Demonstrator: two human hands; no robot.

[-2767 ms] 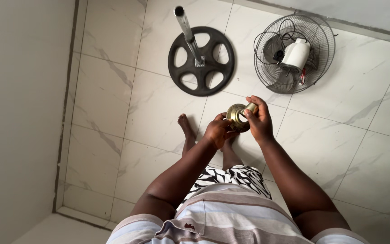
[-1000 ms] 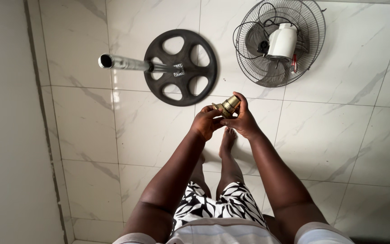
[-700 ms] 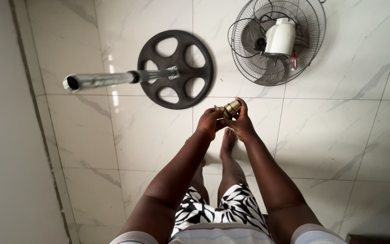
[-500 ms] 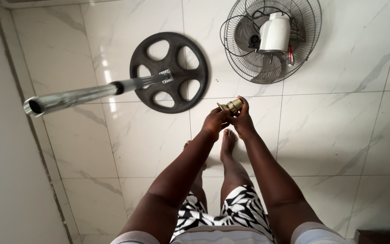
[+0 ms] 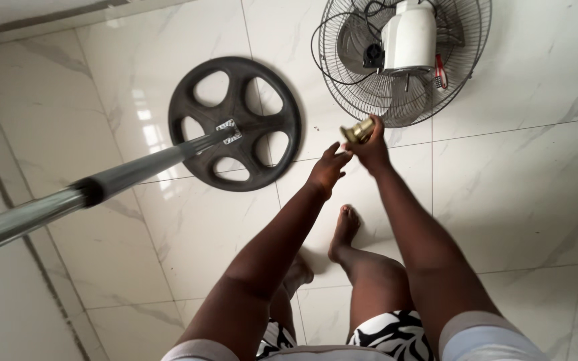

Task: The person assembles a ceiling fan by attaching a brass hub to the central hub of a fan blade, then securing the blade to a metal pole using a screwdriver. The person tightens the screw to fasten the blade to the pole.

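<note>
While pinched by its narrower end in the fingers of the right hand, hangs in the air above the tiled floor: a small brass fitting, flared end turned left and outward, seen against the near rim of the fan cage. Probably gripped that way to leave the flare free. Left hand just below and beside it, fingers loosely spread and curled round nothing, tips close to the fitting; contact cannot be told.

Flat on the floor ahead, face down: fan cage with white motor housing up and a dark cord looped over the wire, likely laid so to rest steady on its broad face. Left of it, well apart from the cage, a round black spoked base with a metal pole rising from its hub and running out past the left edge of view.

Open tile between base and cage, right under the hands. Bare foot planted on that strip. More free floor to the right; at far left, a dark seam along the edge of the tiles, with less room there.
</note>
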